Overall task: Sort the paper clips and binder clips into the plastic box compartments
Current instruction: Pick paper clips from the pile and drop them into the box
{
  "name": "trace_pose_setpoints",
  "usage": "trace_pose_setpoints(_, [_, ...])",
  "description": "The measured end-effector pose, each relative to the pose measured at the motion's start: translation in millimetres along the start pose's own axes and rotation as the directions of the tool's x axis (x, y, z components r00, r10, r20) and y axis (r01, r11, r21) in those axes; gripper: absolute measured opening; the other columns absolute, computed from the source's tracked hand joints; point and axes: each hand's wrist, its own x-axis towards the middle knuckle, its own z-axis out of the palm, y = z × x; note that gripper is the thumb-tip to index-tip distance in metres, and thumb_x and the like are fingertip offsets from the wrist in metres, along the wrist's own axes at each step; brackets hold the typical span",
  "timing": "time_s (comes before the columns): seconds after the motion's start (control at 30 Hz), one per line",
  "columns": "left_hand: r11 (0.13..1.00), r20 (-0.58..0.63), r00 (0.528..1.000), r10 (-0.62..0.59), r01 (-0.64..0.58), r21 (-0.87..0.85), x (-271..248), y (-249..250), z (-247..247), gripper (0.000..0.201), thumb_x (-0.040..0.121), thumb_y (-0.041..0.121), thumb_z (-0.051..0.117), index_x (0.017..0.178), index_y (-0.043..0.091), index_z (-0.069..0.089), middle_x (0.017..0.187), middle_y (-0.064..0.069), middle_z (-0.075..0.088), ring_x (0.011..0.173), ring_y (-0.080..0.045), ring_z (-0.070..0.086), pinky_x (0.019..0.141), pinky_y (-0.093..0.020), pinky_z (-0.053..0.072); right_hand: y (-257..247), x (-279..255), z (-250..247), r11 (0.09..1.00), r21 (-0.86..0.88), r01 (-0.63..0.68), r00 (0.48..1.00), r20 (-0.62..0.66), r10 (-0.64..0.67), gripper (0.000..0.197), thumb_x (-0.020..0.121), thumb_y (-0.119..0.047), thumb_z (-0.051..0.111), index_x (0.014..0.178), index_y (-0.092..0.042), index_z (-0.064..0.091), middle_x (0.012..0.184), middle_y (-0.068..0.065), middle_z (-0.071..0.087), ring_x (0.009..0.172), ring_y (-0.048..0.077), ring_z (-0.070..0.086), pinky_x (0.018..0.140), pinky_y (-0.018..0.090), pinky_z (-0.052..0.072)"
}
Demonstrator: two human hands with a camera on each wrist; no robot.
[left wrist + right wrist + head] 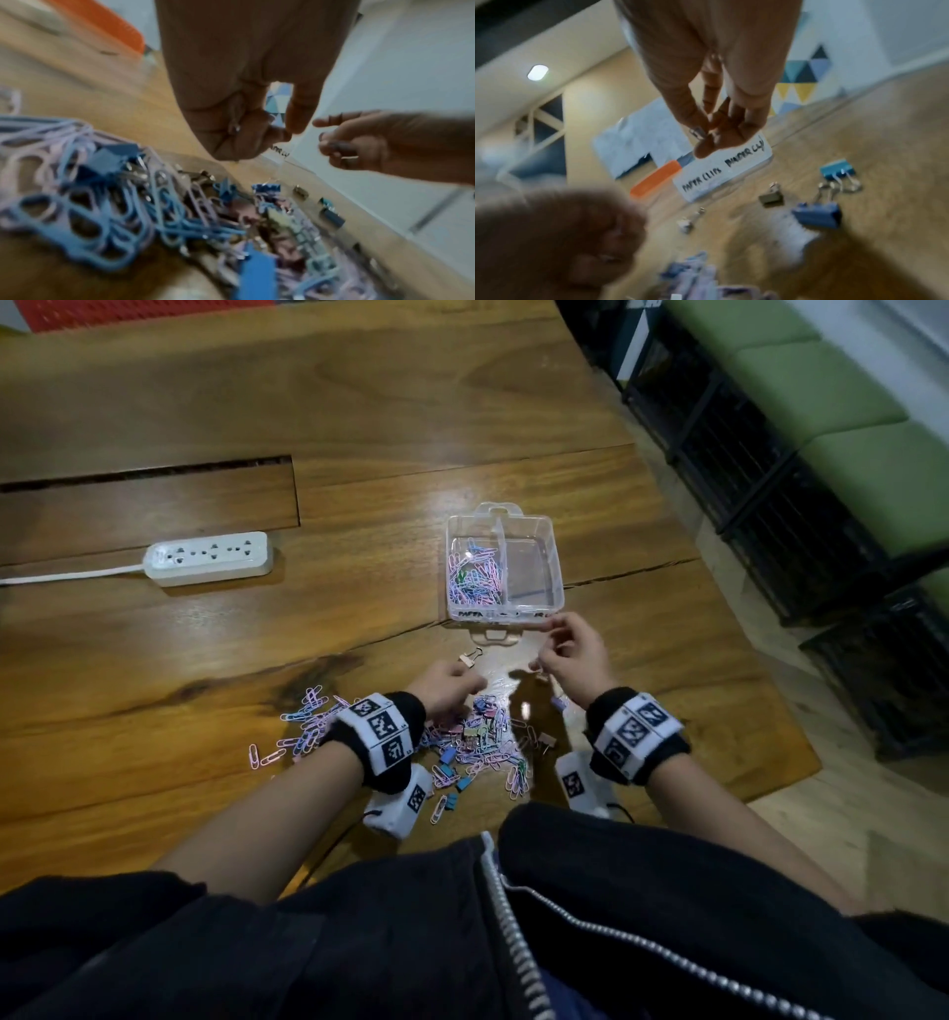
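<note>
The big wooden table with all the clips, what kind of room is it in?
Probably an office or meeting room: a long wooden table with a power strip on it, and green cushioned seating alongside.

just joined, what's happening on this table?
A person is sorting clips into a clear plastic box. Its left compartment already holds paper clips; the right one looks empty. The left hand pinches a binder clip just above the mixed pile on the wooden table. The right hand hovers by the box's near edge, pinching something small and metallic. A power strip lies to the left.
</note>
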Motion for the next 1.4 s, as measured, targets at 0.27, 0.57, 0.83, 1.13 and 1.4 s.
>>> trace_pose_setpoints(0.27, [0.75,-0.096,0.982,0.164,-0.06,0.659,11.7,-5.3,5.7,0.02,0.08,0.027,0.067,0.092,0.013,0.061,0.093,-0.002,0.059,0.09,-0.02,0.058,0.076,-0.031,0.049,17.0,-28.6,5.6,0.953,0.042,-0.299,0.94,0.182,0.287,0.038,0.081,0.017,0.028,0.07,-0.014,0.048,0.071,0.0,0.048,0.061,0.01,0.043,0.056,0.019,0.035])
trace_pose_setpoints(0.57, [0.863,-0.15,0.95,0.274,-0.175,0.473,10.2,-1.3,-1.8,0.033,0.084,0.012,0.062,0.117,0.016,0.057,0.11,-0.005,0.062,0.084,-0.016,0.058,0.066,-0.024,0.051,24.6,-42.5,22.4,0.955,-0.27,-0.122,0.952,0.239,0.189,0.013,0.085,-0.006,0.053,0.096,-0.012,0.05,0.082,-0.002,0.051,0.07,0.008,0.048,0.059,0.019,0.039])
trace_pose_setpoints(0.83, [0.33,0.115,0.929,0.351,-0.238,0.914,8.0,-3.6,7.1,0.029,0.089,0.034,0.053,0.116,0.024,0.057,0.114,-0.001,0.061,0.104,-0.018,0.057,0.078,-0.029,0.047,35.2,-41.8,31.2,0.751,-0.66,0.011,0.981,0.152,0.119,0.047,0.072,-0.037,0.07,0.107,-0.014,0.047,0.111,0.009,0.044,0.105,0.022,0.041,0.086,0.034,0.04])
trace_pose_setpoints(1.13, [0.614,0.031,0.975,0.219,-0.162,0.773,10.3,-6.6,2.6,0.025,0.096,0.032,0.042,0.099,0.01,0.054,0.086,0.0,0.049,0.079,-0.015,0.049,0.068,-0.024,0.039,34.9,-29.8,22.9,0.767,-0.641,0.007,0.984,0.143,0.11,0.011,0.084,-0.008,0.058,0.095,-0.008,0.058,0.109,0.011,0.052,0.104,0.023,0.047,0.085,0.029,0.04])
trace_pose_setpoints(1.4, [0.884,0.067,0.998,0.019,0.015,-0.466,-2.1,-7.2,-17.3,0.028,0.085,0.005,0.023,0.061,0.011,0.036,0.055,-0.004,0.043,0.043,-0.013,0.036,0.038,-0.013,0.028,34.8,-23.6,20.0,0.89,-0.454,-0.035,0.997,0.05,0.065,0.013,0.088,0.0,0.046,0.092,-0.008,0.056,0.106,0.013,0.057,0.094,0.024,0.054,0.079,0.033,0.049])
